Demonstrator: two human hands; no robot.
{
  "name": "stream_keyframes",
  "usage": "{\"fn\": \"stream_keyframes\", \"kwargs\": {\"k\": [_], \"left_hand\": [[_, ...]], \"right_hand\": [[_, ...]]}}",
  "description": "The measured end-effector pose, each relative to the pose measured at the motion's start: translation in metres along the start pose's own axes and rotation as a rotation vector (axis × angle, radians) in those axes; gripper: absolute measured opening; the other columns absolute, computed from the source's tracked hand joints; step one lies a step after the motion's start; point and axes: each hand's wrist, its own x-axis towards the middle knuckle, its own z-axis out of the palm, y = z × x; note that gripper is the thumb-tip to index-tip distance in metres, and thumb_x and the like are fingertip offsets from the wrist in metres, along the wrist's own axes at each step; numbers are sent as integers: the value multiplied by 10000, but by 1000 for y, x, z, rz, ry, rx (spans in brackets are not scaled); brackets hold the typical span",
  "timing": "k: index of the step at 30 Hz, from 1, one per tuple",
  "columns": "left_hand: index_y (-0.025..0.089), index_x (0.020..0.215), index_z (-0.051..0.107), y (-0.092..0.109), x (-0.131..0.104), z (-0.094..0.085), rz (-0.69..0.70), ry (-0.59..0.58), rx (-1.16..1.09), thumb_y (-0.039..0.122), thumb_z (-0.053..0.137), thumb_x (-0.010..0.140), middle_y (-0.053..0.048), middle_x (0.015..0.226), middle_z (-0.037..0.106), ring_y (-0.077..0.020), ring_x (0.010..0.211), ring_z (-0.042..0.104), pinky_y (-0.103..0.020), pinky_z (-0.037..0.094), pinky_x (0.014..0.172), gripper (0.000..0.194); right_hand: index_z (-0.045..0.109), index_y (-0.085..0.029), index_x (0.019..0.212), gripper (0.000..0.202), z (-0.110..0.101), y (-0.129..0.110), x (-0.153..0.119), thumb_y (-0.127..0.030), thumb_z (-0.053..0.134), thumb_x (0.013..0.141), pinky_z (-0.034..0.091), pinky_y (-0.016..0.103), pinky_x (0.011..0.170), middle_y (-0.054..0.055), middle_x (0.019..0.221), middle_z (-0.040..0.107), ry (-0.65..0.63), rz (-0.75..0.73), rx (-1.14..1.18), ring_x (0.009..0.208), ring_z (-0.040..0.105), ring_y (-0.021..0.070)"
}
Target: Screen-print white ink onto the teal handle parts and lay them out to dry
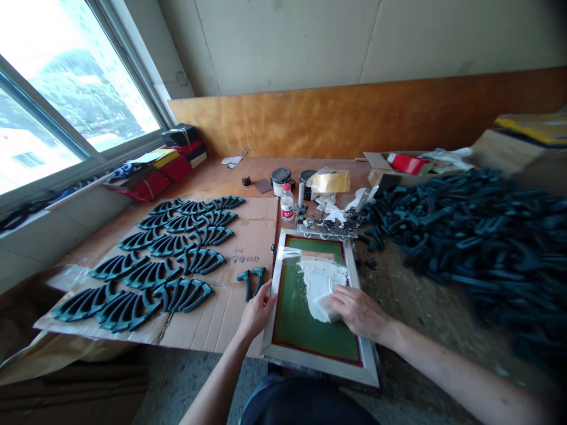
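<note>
A screen printing frame [371, 367] with a green mesh lies in front of me, tilted slightly on the table. My left hand [257, 310] is closed at its left edge, thumb up against the rim. Over the mesh, my right hand [354, 307] pinches a pale flat piece [325, 306], perhaps a scraper; its exact kind is blurred. That piece sits at the lower end of a thick patch of white ink [316, 280]. A squeegee [315, 255] with a wooden-looking bar lies across the top of the mesh. Two dark handle-shaped parts [251, 283] rest just left of the frame.
Rows of dark green plastic parts [150, 273] cover the cardboard sheet [195, 324] on the left. A big heap of similar parts [460, 230] fills the right. Behind the frame stand a red-capped bottle [287, 203], a tub [280, 180] and a metal clamp fixture [325, 229].
</note>
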Motion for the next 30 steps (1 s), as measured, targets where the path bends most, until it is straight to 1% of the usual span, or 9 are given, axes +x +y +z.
{"fn": "stream_keyframes", "kwargs": {"k": [4,8,11,14,16,20,24,27,30], "left_hand": [[219,1389,475,-1,0,1,2,-3,-53,462,443,890,-17,831,682,-185,779,641,-243,448,670,556],[212,1392,469,2,-2,0,-9,5,-91,469,458,882,-10,797,667,-182,757,633,-246,449,658,571],[210,1379,485,3,-3,0,-16,12,-112,469,470,877,-10,794,662,-179,745,624,-249,445,655,565],[193,1398,462,3,-3,0,-30,12,-166,468,494,863,-5,759,642,-164,695,601,-238,435,610,603],[195,1441,403,10,-5,-5,-52,-7,-222,502,529,836,11,710,620,-146,619,565,-227,409,550,689],[203,1421,441,46,-15,-33,-61,-67,-396,627,574,763,11,696,631,-138,569,546,-223,395,509,794],[167,1091,683,105,-15,-66,9,-1,-542,728,429,798,-34,770,684,-170,677,601,-246,451,580,681],[170,1043,662,149,3,-83,171,88,-683,724,353,839,-57,862,704,-171,702,619,-249,461,573,667],[131,992,646,181,26,-91,321,117,-746,683,366,868,-97,886,707,-185,777,643,-228,463,556,631]], "right_hand": [[587,-211,762,157,-10,6,-1,-70,522,792,417,299,692,19,747,612,-26,-5,91,768,545,190],[649,-194,896,228,7,-6,-9,-101,445,857,463,341,772,71,855,651,181,19,50,856,576,208],[663,-198,948,230,15,-11,-20,-151,446,886,486,336,777,70,859,661,160,-56,107,844,597,202],[648,-221,1060,204,3,1,-4,-233,527,897,498,328,779,56,914,671,114,76,145,858,611,201],[564,-260,1264,381,-14,17,20,-272,581,884,500,330,804,47,997,670,122,216,98,908,615,205],[448,-312,1416,597,-54,56,50,-437,627,860,491,295,714,53,980,656,158,445,-139,883,624,227],[604,-192,1260,435,-73,96,22,-462,502,935,486,268,663,77,944,675,382,658,-127,780,633,196],[669,-86,1020,440,-47,101,-12,-445,422,957,493,230,640,60,834,680,316,700,-25,697,605,148],[660,-166,801,396,3,75,-30,-527,527,891,482,240,621,37,782,658,161,608,15,699,598,156]]}}
